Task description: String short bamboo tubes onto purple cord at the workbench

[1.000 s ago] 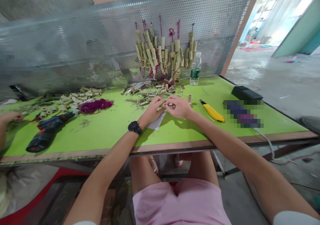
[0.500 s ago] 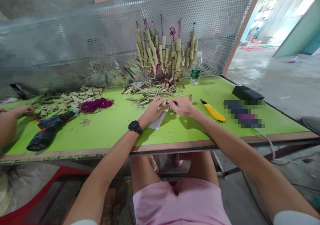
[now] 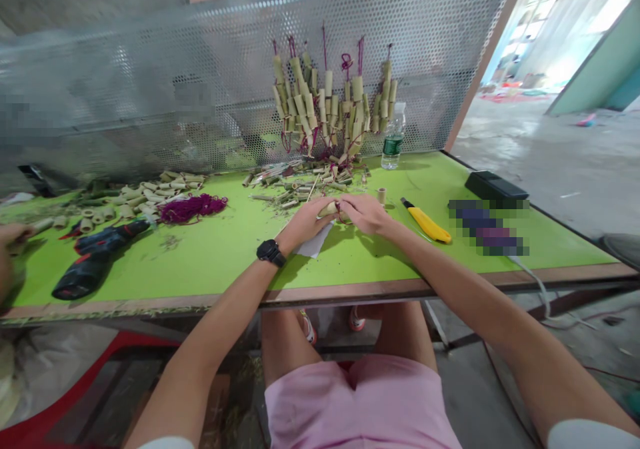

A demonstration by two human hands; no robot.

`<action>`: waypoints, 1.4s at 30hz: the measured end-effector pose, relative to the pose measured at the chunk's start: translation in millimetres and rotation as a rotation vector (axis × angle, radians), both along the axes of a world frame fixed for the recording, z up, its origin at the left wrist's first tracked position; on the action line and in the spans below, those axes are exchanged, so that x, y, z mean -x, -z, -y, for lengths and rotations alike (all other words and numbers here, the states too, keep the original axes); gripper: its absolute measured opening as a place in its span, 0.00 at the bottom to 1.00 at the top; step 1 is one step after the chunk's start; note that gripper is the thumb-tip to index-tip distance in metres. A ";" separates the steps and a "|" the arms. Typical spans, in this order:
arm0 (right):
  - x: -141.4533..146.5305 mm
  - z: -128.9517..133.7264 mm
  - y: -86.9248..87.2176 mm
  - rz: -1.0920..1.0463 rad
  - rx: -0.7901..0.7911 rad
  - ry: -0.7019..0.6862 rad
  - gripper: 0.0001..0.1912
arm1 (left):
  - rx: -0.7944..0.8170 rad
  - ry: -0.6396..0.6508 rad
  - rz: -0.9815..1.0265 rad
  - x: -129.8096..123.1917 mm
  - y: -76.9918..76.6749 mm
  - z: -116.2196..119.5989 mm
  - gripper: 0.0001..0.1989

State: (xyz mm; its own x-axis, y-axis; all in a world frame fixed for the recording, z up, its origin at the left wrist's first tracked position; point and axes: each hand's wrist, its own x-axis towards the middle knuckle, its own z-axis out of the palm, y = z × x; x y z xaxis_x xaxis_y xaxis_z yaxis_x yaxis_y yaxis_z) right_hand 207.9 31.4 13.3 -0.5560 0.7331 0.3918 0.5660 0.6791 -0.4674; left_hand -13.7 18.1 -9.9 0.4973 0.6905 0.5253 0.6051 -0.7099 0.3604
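My left hand (image 3: 306, 222), below a black wristwatch, is closed around a short bamboo piece (image 3: 327, 210) over the green tabletop. Against the right end of that piece, my right hand (image 3: 366, 213) has its fingers pinched on dark red cord (image 3: 343, 214), partly hidden by the fingers. A white paper (image 3: 315, 241) lies beneath my hands. One short bamboo tube (image 3: 381, 196) stands upright just beyond my right hand. Behind my hands lies a pile of cut bamboo pieces (image 3: 300, 188).
Strung bamboo bundles (image 3: 305, 99) hang on the metal mesh. A bottle (image 3: 393, 144), yellow cutter (image 3: 427, 224) and black case (image 3: 495, 186) are at right. At left are purple cord (image 3: 193, 208), a drill (image 3: 95, 262), bamboo tubes (image 3: 145, 196) and another person's hand (image 3: 13, 236).
My fingers have shifted slightly around the bamboo piece and cord. The other person's hand at left has moved left and now holds a bamboo piece.
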 end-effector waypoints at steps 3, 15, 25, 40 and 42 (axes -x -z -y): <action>-1.4 -2.8 0.5 0.003 0.021 0.043 0.20 | 0.015 -0.012 -0.018 -0.6 -2.1 1.0 0.16; 3.9 0.2 -0.4 0.091 -0.021 0.064 0.19 | 0.013 -0.075 -0.054 -2.5 -2.6 5.3 0.16; 4.7 1.8 2.9 0.059 -0.024 0.044 0.18 | -0.007 -0.056 -0.048 -7.2 -6.2 11.3 0.10; 2.3 -0.5 4.5 0.038 -0.017 -0.002 0.19 | 0.005 -0.048 -0.019 -9.8 -8.0 14.4 0.14; 2.2 0.4 3.5 0.031 -0.016 0.005 0.17 | 0.004 -0.045 -0.009 -10.4 -8.9 14.8 0.12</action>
State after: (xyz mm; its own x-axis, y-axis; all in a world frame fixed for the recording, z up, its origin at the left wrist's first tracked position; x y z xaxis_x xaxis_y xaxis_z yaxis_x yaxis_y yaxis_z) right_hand 205.7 31.0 9.8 -0.5642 0.7298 0.3862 0.5833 0.6833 -0.4391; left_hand -3.4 3.3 -1.0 0.4704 0.7143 0.5182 0.6393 -0.6806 0.3578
